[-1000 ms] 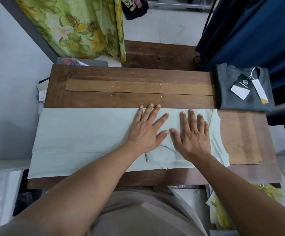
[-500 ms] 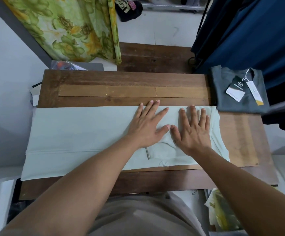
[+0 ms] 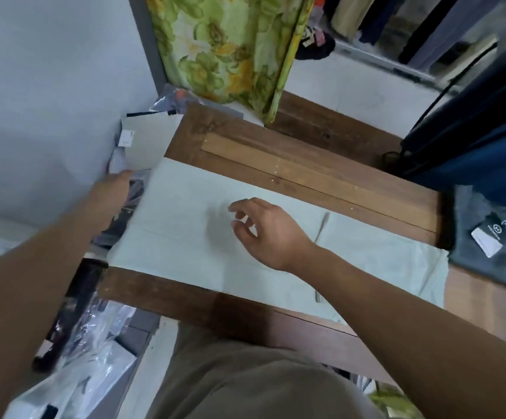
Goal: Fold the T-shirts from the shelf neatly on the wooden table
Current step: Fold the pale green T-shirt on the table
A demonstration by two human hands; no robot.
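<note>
Your L hand (image 3: 114, 189) reaches out at the table's (image 3: 185, 300) left edge, fingers blurred. R hand (image 3: 267, 234) hovers mid-table, fingers loosely curled, holding nothing.

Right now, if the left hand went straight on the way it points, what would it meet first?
Probably the left end of the pale green T-shirt, just ahead of the left hand. Blur leaves depth unclear, so it might pass to the pale packet beyond.

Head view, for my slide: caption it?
Left hand at one end of the pale green T-shirt on the wooden table, right hand loosely curled above it.
</note>
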